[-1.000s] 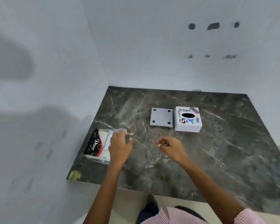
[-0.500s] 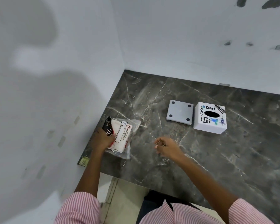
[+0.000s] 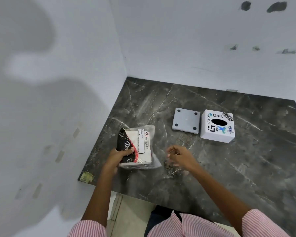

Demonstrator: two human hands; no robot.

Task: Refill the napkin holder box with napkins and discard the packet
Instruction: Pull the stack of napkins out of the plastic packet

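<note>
A clear plastic napkin packet (image 3: 140, 147) with a black, red and white print lies near the left edge of the dark marble counter (image 3: 212, 168). My left hand (image 3: 117, 159) grips its near left end, thumb on top. My right hand (image 3: 179, 155) hovers just right of the packet, fingers loosely curled and holding nothing. The white napkin holder box (image 3: 217, 126), with stickers and a black oval slot on top, stands at the back right. Its grey base plate (image 3: 186, 120) with round feet lies upside down just left of the box.
White walls close in the counter at the left and the back. A yellowish sticker (image 3: 86, 177) marks the counter's near left corner. The front edge runs just above my striped sleeves.
My left hand shifted from on top of the packet to its left end and gripped it; the packet has turned and lifted slightly. My right hand stays beside it. The camera swung left.
</note>
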